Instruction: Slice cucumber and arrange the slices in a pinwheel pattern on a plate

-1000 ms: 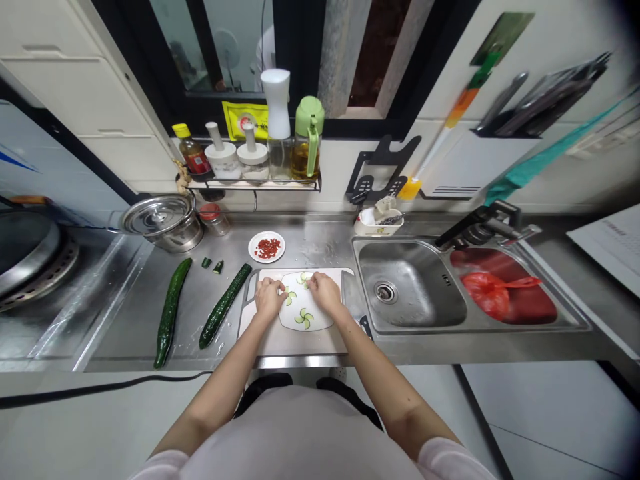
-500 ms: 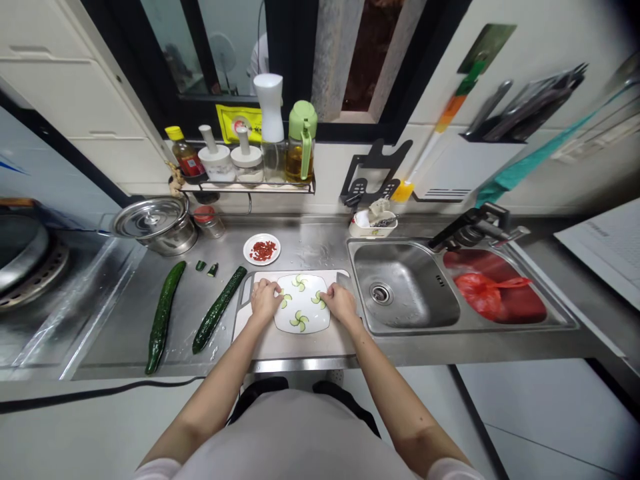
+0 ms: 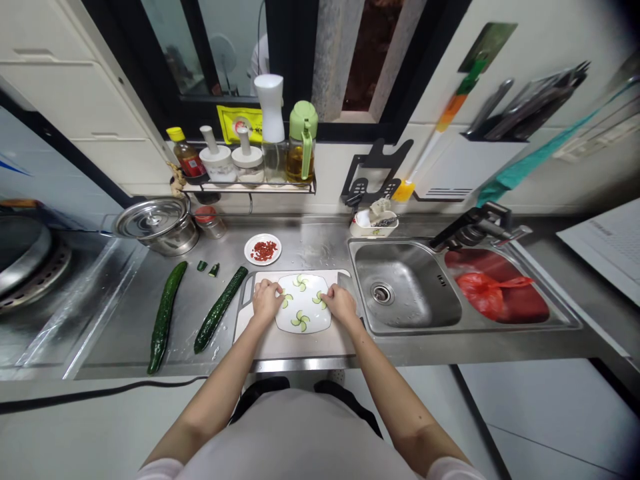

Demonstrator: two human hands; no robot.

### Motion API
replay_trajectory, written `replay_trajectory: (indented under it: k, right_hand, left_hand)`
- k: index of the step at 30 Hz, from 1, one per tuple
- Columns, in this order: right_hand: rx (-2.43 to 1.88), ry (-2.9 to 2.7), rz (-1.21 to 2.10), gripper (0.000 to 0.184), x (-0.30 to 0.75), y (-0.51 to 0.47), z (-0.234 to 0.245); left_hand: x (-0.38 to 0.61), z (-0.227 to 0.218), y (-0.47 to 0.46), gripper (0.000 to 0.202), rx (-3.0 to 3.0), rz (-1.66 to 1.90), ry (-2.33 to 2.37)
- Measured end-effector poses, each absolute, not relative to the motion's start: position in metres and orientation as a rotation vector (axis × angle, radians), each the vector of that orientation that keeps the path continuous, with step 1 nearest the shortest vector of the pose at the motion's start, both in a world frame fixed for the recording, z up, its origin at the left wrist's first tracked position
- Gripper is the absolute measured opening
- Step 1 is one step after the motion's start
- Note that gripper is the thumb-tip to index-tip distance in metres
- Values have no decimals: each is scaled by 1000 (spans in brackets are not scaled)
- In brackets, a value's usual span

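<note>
A white plate (image 3: 303,323) lies on a pale cutting board (image 3: 280,347) with grey handles. Thin cucumber slices with green rims form pinwheels near its far side (image 3: 301,283) and near side (image 3: 301,321). At the plate's left rim, my left hand (image 3: 267,300) is closed, its thumb and fingertips pinched at the left cucumber slices (image 3: 287,300). Mirroring it, my right hand (image 3: 342,303) pinches at the right cucumber slices (image 3: 319,298). The fingers partly cover both of these side groups.
Two whole cucumbers (image 3: 167,317) (image 3: 220,310) and two cut ends (image 3: 213,270) lie left of the board. Behind it sits a small dish (image 3: 249,251) of chopped red pieces. A lidded pot (image 3: 173,235) stands at the back left. To the right is a double sink (image 3: 410,287) holding a red bag (image 3: 480,297).
</note>
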State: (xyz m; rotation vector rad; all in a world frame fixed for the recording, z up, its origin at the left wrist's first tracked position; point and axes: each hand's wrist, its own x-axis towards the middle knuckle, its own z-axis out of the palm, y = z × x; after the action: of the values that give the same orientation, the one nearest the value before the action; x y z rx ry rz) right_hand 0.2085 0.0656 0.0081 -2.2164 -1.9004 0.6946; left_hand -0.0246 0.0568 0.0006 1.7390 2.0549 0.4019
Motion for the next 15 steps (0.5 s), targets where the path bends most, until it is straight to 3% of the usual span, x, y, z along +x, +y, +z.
replay_trajectory:
  k: [15]
  right_hand:
    - [-1861, -1476, 691, 35, 233, 51, 6]
  left_hand:
    - [-32, -2, 51, 7, 1550, 803, 2076]
